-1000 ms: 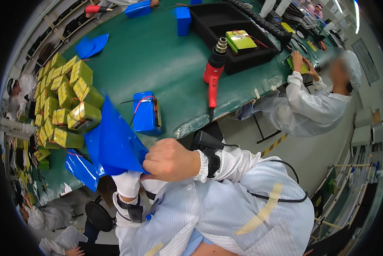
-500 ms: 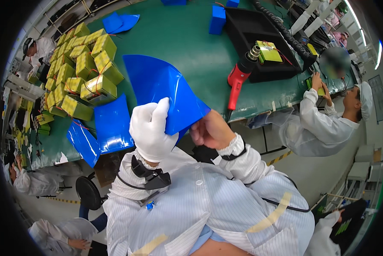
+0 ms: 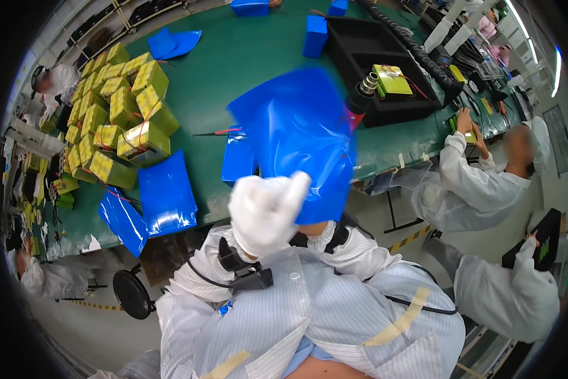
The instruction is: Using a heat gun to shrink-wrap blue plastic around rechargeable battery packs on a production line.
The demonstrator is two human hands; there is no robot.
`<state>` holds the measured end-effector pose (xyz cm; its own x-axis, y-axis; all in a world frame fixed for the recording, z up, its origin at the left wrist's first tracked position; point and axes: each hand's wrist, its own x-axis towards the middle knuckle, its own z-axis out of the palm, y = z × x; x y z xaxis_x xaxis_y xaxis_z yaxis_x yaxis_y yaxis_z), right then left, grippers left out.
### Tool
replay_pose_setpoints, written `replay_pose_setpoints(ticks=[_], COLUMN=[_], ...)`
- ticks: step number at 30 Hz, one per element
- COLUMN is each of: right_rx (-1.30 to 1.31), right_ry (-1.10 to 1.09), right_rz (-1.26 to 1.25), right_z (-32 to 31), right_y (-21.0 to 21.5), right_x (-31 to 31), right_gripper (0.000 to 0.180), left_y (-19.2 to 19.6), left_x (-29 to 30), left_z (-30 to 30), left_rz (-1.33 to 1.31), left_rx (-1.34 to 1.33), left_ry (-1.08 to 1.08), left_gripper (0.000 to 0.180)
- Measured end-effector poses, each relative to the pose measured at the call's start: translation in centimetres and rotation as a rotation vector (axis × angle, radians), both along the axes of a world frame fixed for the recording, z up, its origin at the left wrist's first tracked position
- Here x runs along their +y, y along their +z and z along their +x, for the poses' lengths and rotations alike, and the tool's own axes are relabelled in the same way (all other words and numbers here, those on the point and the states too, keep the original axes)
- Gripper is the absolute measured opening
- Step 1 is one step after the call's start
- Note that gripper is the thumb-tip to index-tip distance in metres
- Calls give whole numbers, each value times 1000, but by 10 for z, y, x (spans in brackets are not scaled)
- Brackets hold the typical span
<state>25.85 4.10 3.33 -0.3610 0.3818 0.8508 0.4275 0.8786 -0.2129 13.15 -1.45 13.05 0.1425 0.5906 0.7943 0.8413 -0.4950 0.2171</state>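
Observation:
A wide blue plastic film sleeve, glossy and creased, is raised in front of me, its upper part smeared by motion. My left hand, in a white glove, is closed on the film's lower left edge. Behind the film's lower edge is my bare right hand; its fingers are hidden. On the green table beyond the left hand lies a blue-wrapped block with red and black wires, partly covered by the film. A red heat gun shows only partly past the film's right side.
Several yellow-green battery packs crowd the table's left side. Flat blue sleeves lie near its front edge, others farther back. A black foam tray at the right holds a yellow-green pack. A co-worker sits at the right.
The blue film has swung to the right and spread out, covering my right hand and most of the heat gun. The blue-wrapped block behind it has come into sight. My left hand has shifted right.

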Motion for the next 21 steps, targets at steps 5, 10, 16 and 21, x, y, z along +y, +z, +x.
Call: replay_pose_setpoints(ticks=[5, 10, 16, 21], right_rx=[408, 650, 788, 875], right_ry=[352, 482, 501, 480], right_rz=[-787, -1168, -1327, -1351], right_z=[16, 39, 60, 91], right_y=[-1, -11, -23, -30], right_x=[-6, 2, 13, 31], right_gripper=[23, 23, 24, 24], left_y=[1, 2, 9, -1], left_x=[7, 19, 18, -10], left_z=[32, 57, 68, -9], left_rz=[44, 37, -53, -111], left_rx=[61, 85, 93, 11], left_ry=[-141, -95, -132, -314], left_gripper=[49, 37, 30, 40])
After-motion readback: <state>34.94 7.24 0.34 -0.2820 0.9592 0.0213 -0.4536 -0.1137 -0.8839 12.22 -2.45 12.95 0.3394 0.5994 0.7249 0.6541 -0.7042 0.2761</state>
